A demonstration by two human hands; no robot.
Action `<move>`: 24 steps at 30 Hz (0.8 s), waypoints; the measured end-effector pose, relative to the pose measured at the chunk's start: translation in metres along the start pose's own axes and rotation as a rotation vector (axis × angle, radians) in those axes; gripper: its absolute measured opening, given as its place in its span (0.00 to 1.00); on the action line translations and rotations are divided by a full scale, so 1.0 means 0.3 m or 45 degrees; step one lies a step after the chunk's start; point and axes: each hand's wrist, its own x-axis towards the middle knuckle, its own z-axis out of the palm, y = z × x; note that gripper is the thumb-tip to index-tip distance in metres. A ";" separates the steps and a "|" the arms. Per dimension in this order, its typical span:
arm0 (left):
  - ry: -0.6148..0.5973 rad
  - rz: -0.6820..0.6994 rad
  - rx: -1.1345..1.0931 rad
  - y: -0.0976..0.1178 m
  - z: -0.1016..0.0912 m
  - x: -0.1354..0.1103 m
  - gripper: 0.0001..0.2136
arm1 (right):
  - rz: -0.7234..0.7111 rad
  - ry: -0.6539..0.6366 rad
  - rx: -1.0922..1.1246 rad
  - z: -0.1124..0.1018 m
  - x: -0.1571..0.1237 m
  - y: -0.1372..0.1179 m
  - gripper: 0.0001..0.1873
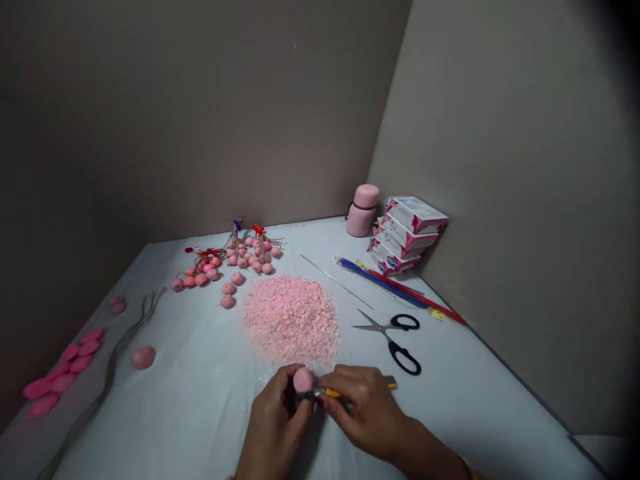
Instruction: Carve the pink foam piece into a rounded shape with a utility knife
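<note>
Left hand (275,427) pinches one pink ball (303,379), just in front of one pink pile (290,319). Right hand (365,408) grips one yellow knife (334,393) against the ball. Nearby are one pair of scissors (395,333) and four stacked boxes (407,233).

On a pale table (200,400), the left hand (275,420) pinches a pink ball (303,379) while the right hand (363,407) holds a yellow knife (350,390) against it. Just beyond lies a pile of pink bits (290,317), with black scissors (395,333) to its right and stacked boxes (407,233) by the wall.
</note>
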 end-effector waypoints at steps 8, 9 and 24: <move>-0.021 -0.016 0.052 0.008 -0.009 0.004 0.05 | 0.000 0.030 -0.072 0.001 0.008 0.010 0.14; -0.025 -0.030 0.039 0.007 -0.008 0.005 0.04 | 0.001 0.032 -0.069 0.001 0.009 0.010 0.14; -0.037 -0.113 -0.025 -0.011 -0.006 0.013 0.08 | 0.098 0.010 0.027 0.001 0.015 0.009 0.14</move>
